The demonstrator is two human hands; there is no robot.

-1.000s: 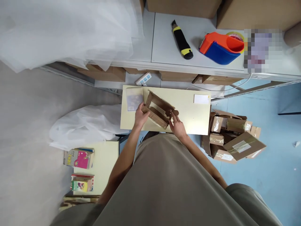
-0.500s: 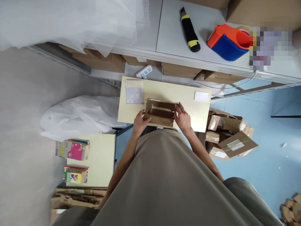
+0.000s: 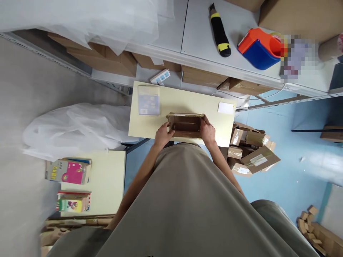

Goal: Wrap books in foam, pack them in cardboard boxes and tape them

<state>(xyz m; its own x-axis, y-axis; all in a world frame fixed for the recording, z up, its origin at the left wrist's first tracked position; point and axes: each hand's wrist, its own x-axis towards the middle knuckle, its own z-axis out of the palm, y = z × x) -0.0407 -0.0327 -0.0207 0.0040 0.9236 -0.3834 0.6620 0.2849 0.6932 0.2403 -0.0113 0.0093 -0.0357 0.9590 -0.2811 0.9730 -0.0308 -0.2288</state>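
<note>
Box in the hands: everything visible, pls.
The box looks like brown cardboard: oblong, open side facing up toward the camera, nothing visible inside. Its long sides run left to right near the close edge of the table; whether it rests there is unclear. The left hand grips one end, the right hand the other.

Both hands gripping (held apart), arms stretched forward.

On our table we see a booklet at left, a card at right and, resting or just lifted, we cannot tell, a box at the near edge, while the shelf carries a knife and tape dispenser, the side table books, and the floor a carton of boxes.
</note>
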